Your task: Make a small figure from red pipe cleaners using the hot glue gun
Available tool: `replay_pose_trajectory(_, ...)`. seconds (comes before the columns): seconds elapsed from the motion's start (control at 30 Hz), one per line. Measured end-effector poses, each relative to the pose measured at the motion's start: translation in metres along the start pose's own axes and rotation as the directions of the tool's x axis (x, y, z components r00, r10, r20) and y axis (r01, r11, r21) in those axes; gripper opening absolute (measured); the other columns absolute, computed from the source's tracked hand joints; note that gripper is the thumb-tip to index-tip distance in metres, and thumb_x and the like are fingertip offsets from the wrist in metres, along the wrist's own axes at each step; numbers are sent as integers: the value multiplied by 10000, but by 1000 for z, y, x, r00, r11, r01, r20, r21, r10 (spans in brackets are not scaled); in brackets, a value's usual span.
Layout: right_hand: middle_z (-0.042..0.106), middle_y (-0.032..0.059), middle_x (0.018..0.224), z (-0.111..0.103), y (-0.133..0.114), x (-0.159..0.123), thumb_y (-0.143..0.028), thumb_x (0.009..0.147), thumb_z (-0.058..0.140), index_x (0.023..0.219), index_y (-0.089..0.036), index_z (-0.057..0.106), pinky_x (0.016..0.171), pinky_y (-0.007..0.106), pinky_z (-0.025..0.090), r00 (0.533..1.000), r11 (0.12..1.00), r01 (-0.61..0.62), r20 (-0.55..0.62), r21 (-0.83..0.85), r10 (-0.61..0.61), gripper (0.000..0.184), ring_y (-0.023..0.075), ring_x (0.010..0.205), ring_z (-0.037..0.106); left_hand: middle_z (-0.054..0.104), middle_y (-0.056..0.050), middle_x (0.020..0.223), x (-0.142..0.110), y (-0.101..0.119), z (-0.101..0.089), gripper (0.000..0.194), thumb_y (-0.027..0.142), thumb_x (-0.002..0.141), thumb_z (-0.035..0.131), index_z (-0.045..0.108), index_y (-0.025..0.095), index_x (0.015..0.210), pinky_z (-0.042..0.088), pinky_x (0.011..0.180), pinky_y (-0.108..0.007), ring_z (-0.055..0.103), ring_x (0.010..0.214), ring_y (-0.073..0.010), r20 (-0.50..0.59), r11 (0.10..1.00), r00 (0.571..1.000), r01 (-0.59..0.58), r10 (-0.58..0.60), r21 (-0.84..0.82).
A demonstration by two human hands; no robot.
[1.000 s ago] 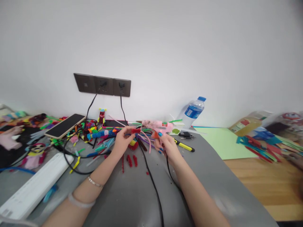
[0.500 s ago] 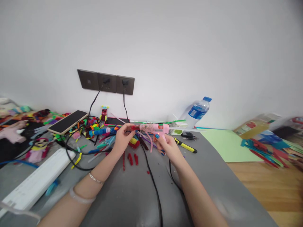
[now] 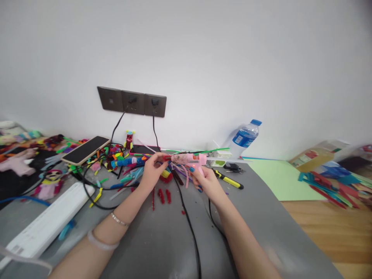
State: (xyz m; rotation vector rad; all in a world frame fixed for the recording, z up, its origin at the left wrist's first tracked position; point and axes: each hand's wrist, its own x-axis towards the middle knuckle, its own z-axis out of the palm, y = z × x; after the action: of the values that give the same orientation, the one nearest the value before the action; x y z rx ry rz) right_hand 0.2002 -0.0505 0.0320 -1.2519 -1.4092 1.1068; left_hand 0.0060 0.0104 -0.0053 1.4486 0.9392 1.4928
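My right hand (image 3: 205, 181) is wrapped round the handle of a pink hot glue gun (image 3: 186, 158), whose nozzle points left. A clear glue stick (image 3: 223, 159) sticks out of its back end. My left hand (image 3: 154, 167) pinches a small dark red fuzzy piece (image 3: 166, 158) right at the nozzle; the fingers hide part of it. Below the hands, short red fuzzy pieces (image 3: 161, 196) lie on the grey mat (image 3: 162, 240). A yellow and red piece (image 3: 166, 176) lies just behind my left hand.
A white power strip (image 3: 49, 221) and a phone (image 3: 86, 150) lie on the left among colourful craft scraps. Black cables (image 3: 188, 223) cross the mat. At the right are a yellow utility knife (image 3: 229, 180), keys (image 3: 233, 167), a water bottle (image 3: 247, 135) and green paper (image 3: 270, 180).
The view has shifted very slightly. Both hands keep nearly the same pose, with the glue gun's nozzle still at the red piece.
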Motion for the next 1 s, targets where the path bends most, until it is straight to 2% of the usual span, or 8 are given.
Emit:
replay_pose_trajectory(0.2,408,-66,436,-1,-1,-1,-676,765,615,589,-210,445,398,217,273,1000,1000,4,-12,-28,-4,526,65,379,330,720,-41,881,1,-3,-1,184,263,745,716,688,184,909,491,689,-262,652,807,-176,-6,1000,1000,0,0,-3)
replay_pose_trajectory(1.0,418,-55,454,-4,-2,-1,-616,779,618,570,-223,422,394,222,275,999,998,-13,-39,-66,10,487,75,385,349,739,-49,908,0,3,-2,181,244,755,694,664,185,923,513,730,-273,687,872,-195,-28,1000,999,21,-21,14)
